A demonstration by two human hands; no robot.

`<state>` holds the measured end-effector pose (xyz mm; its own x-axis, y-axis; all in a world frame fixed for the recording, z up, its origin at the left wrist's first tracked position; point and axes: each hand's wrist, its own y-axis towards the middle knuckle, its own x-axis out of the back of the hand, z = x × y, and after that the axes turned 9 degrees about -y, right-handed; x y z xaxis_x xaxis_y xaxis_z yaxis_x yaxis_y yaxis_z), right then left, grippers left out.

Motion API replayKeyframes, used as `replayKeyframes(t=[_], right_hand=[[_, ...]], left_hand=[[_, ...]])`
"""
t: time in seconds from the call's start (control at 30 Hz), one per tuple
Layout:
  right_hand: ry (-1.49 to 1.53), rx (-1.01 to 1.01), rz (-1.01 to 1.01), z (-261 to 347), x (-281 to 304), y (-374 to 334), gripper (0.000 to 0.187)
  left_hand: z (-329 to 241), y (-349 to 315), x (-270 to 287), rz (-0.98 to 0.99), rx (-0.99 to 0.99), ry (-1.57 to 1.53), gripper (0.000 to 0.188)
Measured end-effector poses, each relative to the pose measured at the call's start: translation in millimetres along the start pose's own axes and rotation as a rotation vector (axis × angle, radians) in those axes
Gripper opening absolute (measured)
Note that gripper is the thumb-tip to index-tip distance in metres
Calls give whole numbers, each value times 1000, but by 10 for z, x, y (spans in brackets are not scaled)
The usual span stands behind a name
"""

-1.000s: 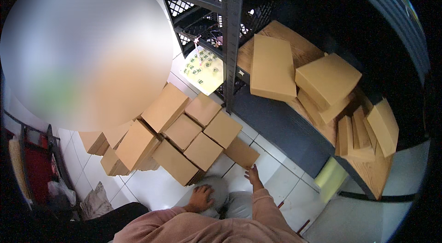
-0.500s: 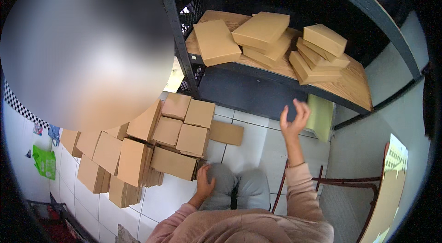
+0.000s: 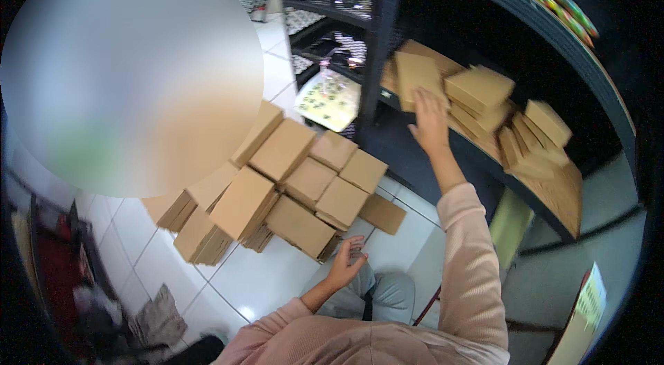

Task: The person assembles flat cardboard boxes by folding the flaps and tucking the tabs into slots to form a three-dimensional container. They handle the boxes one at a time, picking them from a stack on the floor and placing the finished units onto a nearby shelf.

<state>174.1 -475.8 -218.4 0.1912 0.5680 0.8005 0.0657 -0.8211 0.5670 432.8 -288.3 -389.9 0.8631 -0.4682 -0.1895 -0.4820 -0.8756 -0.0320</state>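
My right hand [image 3: 431, 123] reaches up to the wooden shelf, its fingers stretched out over the front end of a brown cardboard box [image 3: 417, 75]. Whether the fingertips press on the box, I cannot tell. Beside that box lie a stacked pair of boxes [image 3: 481, 88] and, further right, a leaning pile of several more [image 3: 546, 123]. My left hand [image 3: 346, 265] is held over my knee, fingers loosely apart with nothing in them. Near it, stacks of flat brown cardboard [image 3: 301, 225] stand on the floor.
The wooden shelf [image 3: 570, 202] sits in a dark metal rack [image 3: 387, 19]. A single cardboard piece [image 3: 382, 214] lies on white floor tiles [image 3: 297, 272]. At lower left is a crumpled grey sheet [image 3: 158, 316]. A blurred disc hides the upper left.
My right hand has gone from the air before the shelf to the leftmost box. My left hand has lifted from my knee. The whole view has turned left.
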Motion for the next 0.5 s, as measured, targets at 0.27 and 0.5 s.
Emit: replayKeyframes(t=[0.27, 0.5], right_hand=[[-243, 274, -133, -75, -125, -95, 30], [131, 224, -155, -74, 345, -369, 47]], left_hand=[[34, -120, 288, -58, 61, -94, 38], [-125, 506, 141, 37, 189, -450, 50]])
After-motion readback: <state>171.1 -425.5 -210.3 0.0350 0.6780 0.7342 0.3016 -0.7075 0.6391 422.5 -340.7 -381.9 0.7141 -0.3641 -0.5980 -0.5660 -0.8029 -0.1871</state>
